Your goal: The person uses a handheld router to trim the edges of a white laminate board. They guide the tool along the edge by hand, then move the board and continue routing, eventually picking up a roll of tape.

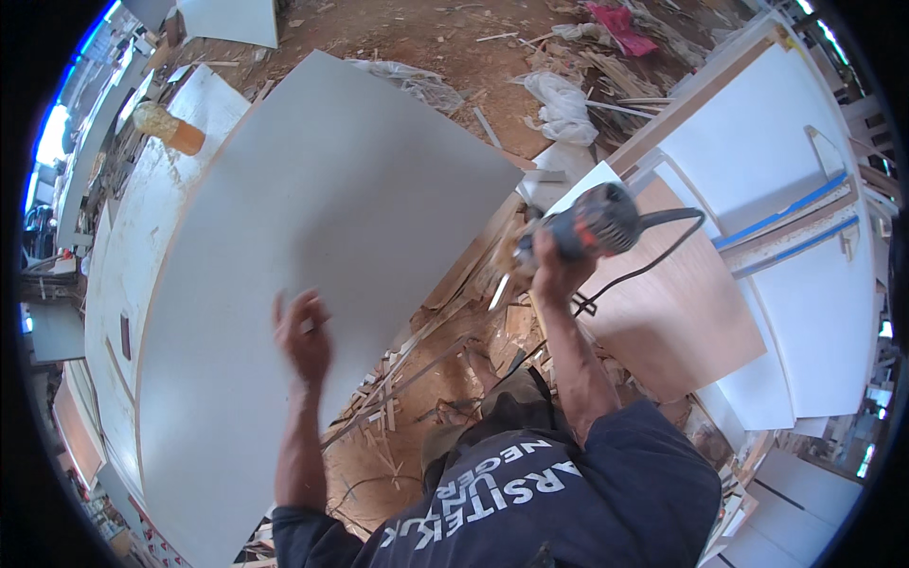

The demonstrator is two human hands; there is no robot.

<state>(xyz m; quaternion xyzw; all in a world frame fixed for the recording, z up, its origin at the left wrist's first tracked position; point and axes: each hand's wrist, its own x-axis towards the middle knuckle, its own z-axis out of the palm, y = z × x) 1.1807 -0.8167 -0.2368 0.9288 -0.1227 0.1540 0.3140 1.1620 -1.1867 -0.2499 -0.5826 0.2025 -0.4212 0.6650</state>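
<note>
My right hand (559, 273) is wrapped round a trim router (595, 225), grey and black with red parts. The router is held tilted, its base end toward the left near the right edge of a large white panel (369, 170). A black cord (653, 267) loops from its back end down past my wrist. My left hand (305, 333) is over the middle of the white panel with nothing in it, its fingers loosely bent and apart. Whether that hand touches the panel I cannot tell.
A yellow-orange bottle-shaped thing (170, 130) lies on another board at the left. To the right are a thin wooden sheet (682, 303) and white boards (757, 142) with blue-edged strips. Wood offcuts (383, 398) and plastic wrap (559, 106) litter the dirt floor.
</note>
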